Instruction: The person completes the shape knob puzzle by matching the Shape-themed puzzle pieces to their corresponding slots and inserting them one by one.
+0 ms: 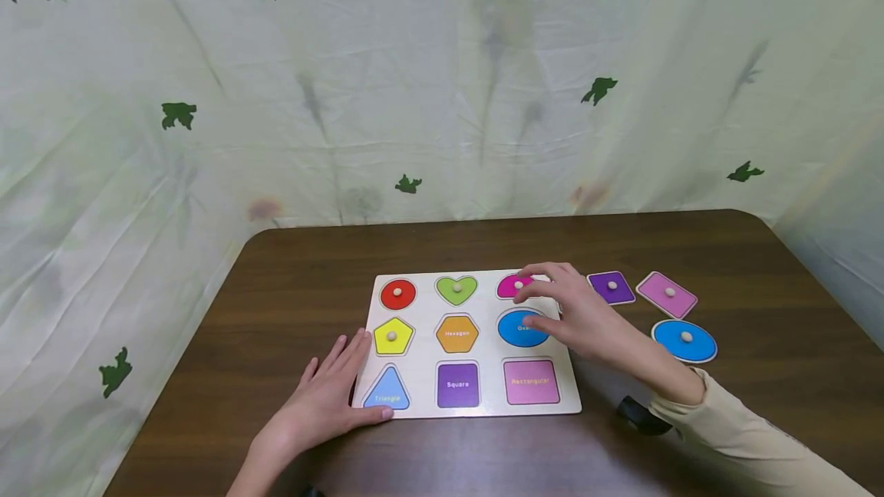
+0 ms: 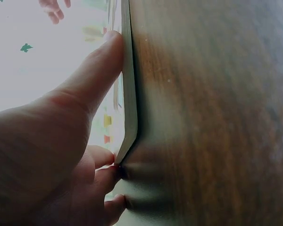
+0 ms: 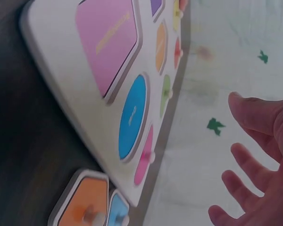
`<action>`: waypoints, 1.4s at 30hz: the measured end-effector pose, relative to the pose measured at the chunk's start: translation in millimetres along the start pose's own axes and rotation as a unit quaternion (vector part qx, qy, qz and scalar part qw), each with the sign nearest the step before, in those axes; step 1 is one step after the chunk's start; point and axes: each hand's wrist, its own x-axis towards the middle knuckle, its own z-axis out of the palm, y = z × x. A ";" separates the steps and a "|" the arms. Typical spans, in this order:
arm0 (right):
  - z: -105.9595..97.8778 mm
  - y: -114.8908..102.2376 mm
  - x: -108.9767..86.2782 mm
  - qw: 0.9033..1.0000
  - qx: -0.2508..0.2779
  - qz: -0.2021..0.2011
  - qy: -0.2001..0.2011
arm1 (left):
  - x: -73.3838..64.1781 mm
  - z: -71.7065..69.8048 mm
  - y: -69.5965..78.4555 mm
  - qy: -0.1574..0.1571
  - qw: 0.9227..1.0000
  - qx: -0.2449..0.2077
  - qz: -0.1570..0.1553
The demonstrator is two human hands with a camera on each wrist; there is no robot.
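Note:
A white shape puzzle board (image 1: 423, 374) lies flat on the table. My left hand (image 1: 321, 401) rests at its left side, thumb on the front edge by the triangle recess (image 1: 387, 392), other fingers spread along the side. Above the board's right part hovers my right hand (image 1: 580, 313), its fingers apart and holding nothing in the right wrist view. Below it are the knobbed magenta piece (image 3: 144, 162) and the blue oval recess (image 3: 132, 117). A red circle (image 1: 398, 294), green heart (image 1: 456, 291) and yellow pentagon (image 1: 394, 337), all knobbed, sit in the board.
Right of the board lie a loose purple square (image 1: 611, 288), a pink rectangle (image 1: 666, 295) and a blue oval (image 1: 684, 341). An orange piece (image 3: 87, 200) and a light blue one (image 3: 117, 207) sit beside the board, hidden in the head view. A curtain (image 1: 442, 98) hangs behind the table.

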 end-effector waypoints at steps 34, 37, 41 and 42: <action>-20.7 66.0 -52.5 0.994 -0.073 0.069 -0.039 | -1.1 -0.8 1.1 0.003 1.000 0.006 0.003; -18.9 68.9 -53.1 0.992 -0.092 0.074 -0.042 | -0.7 -0.4 1.0 0.002 1.000 0.006 0.002; -17.2 71.8 -54.0 0.991 -0.104 0.077 -0.040 | 0.3 0.5 0.3 0.003 1.000 0.006 0.004; -17.1 72.2 -54.3 0.991 -0.103 0.078 -0.039 | 0.5 0.5 0.2 0.004 1.000 0.006 0.004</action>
